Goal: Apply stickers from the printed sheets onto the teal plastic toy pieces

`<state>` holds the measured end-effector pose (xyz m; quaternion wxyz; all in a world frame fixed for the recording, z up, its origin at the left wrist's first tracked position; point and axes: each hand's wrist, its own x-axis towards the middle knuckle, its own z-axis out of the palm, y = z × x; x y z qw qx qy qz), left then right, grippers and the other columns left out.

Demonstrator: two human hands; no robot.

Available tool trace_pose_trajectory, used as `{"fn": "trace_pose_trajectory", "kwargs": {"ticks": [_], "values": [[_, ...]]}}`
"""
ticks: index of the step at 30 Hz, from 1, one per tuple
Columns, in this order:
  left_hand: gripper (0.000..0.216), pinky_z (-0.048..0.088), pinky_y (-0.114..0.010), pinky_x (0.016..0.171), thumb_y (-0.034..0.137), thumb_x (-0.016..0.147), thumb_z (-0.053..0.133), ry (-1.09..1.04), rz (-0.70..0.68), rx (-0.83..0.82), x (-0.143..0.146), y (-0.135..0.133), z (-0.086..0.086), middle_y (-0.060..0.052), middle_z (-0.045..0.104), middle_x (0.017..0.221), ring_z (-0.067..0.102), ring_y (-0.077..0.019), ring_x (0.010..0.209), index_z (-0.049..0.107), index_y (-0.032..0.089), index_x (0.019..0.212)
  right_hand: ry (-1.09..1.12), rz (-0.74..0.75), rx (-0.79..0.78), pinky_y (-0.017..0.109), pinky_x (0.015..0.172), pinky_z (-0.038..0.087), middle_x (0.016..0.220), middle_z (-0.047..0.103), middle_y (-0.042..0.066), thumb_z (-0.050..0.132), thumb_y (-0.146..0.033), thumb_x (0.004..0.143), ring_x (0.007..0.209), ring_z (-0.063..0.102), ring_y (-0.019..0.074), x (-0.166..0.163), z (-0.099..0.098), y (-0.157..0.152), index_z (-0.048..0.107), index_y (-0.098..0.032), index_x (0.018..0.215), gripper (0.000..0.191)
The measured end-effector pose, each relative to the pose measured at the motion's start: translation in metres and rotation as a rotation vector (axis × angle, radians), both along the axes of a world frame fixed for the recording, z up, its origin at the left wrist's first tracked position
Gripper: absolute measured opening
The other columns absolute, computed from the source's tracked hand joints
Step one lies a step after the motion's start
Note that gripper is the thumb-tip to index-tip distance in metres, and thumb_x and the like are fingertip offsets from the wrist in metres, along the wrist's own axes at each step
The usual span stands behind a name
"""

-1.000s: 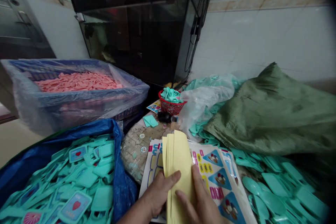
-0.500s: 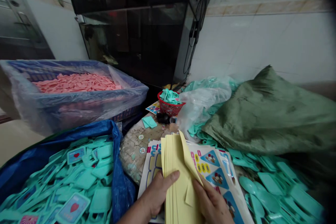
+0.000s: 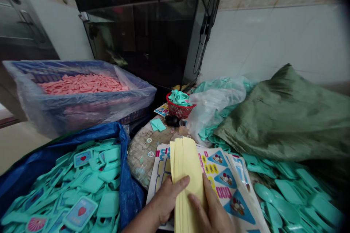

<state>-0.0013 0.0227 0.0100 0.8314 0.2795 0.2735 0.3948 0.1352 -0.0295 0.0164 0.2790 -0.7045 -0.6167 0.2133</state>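
Observation:
A stack of long pale-yellow paper strips [image 3: 188, 160] stands upright in front of me, its layered edges showing on the left. My left hand [image 3: 166, 198] is closed on the left side of the stack, thumb across the front. My right hand [image 3: 214, 211] grips the right side, with its thumb pressed on the top sheet and the fingers along the right edge. Under both hands lie printed sticker sheets [image 3: 226, 180] with blue triangles and pink and yellow shapes. The lower end of the strips runs out of the picture.
Turquoise toy pieces fill a blue bag [image 3: 127, 182] at left. A plastic-lined crate [image 3: 95, 103] holds pink pieces behind it. A red basket [image 3: 179, 110] of turquoise pieces stands farther back on the table [image 3: 139, 145]. A green sack [image 3: 284, 116] and loose turquoise toy utensils [image 3: 290, 204] lie right.
The loose sheet bent out on the right side now lies flat against the stack. My right thumb has come onto the front of the strips. The view has shifted slightly.

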Motion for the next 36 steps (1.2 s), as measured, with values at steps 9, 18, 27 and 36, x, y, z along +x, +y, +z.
{"fn": "trace_pose_trajectory", "kwargs": {"ticks": [9,18,27,36], "values": [[0.046,0.049,-0.043,0.082,0.031,0.079,0.061,0.043,0.006,0.01,0.001,0.0,0.006,-0.017,0.069,0.1,0.066,-0.0275,0.088,0.054,0.008,0.119,0.153,-0.11,0.021,0.042,0.098,0.041,0.12,0.06,0.01,0.041,-0.051,0.081,0.119,0.047,0.0272,0.01,-0.009,0.001,0.062,-0.017,0.114,0.051],[0.046,0.05,-0.043,0.081,0.034,0.078,0.062,0.064,0.011,0.008,-0.002,0.0,-0.005,-0.015,0.07,0.096,0.066,-0.0276,0.085,0.055,0.009,0.117,0.155,-0.09,0.073,0.04,0.101,0.039,0.124,0.058,0.006,0.062,-0.058,0.063,0.117,0.049,0.0325,0.072,-0.003,-0.014,0.068,-0.024,0.104,0.054],[0.047,0.05,-0.04,0.08,0.032,0.081,0.059,0.018,0.017,0.005,-0.001,0.0,-0.002,-0.014,0.07,0.097,0.066,-0.026,0.087,0.05,0.012,0.123,0.012,0.021,0.089,0.044,0.105,0.031,0.142,0.034,0.011,0.043,-0.049,0.084,0.129,0.033,0.0262,0.029,0.006,-0.007,0.034,-0.01,0.137,0.066],[0.047,0.051,-0.039,0.076,0.037,0.079,0.061,0.099,0.015,-0.001,0.001,0.0,-0.004,-0.016,0.069,0.097,0.067,-0.0273,0.085,0.055,0.008,0.116,0.161,-0.026,-0.04,0.045,0.102,0.035,0.126,0.055,0.014,0.033,-0.05,0.086,0.124,0.041,0.0273,0.011,-0.01,0.0,0.045,-0.011,0.131,0.061]]}}
